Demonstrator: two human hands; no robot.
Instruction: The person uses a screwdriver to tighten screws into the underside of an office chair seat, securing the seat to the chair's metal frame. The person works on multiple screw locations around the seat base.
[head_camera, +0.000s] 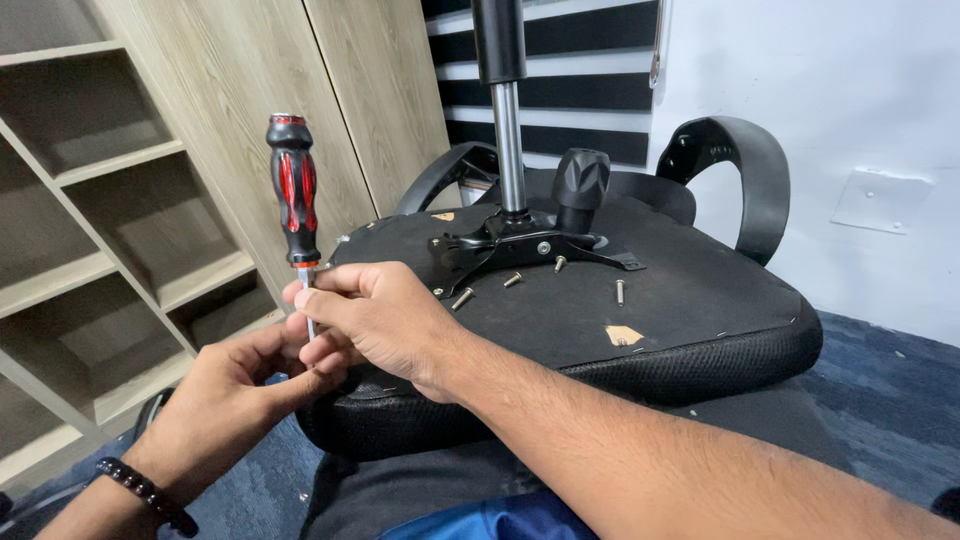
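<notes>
Red and black, the screwdriver (293, 190) stands nearly upright at the near left corner of an upturned chair seat (690, 300), handle up and thin metal shaft pointing down. The right hand (375, 320) reaches across from the right and pinches the shaft just under the handle, its fingers curled narrow around it. The left hand (230, 400) comes up from below, thumb and fingers closed on the lower part of the shaft, right under the right hand; the two hands touch. The tip is hidden behind the fingers, so where it meets the seat cannot be told. A dark beaded bracelet (148, 494) sits on the left wrist.

The seat lies underside up, covered in black fabric with a mesh edge. A black metal bracket (520, 245) sits in the middle of it, with a gas cylinder (505, 100) rising straight up from it and a black knob (580, 185) just beside the cylinder. Several loose screws (462, 297) lie on the fabric near the bracket's front edge, apart from one another. Two curved black armrests (745, 175) stand at the far side of the seat. Wooden shelves (110, 230) fill the left, a white wall (820, 100) stands on the right, and blue carpet (880, 400) lies under the chair.
</notes>
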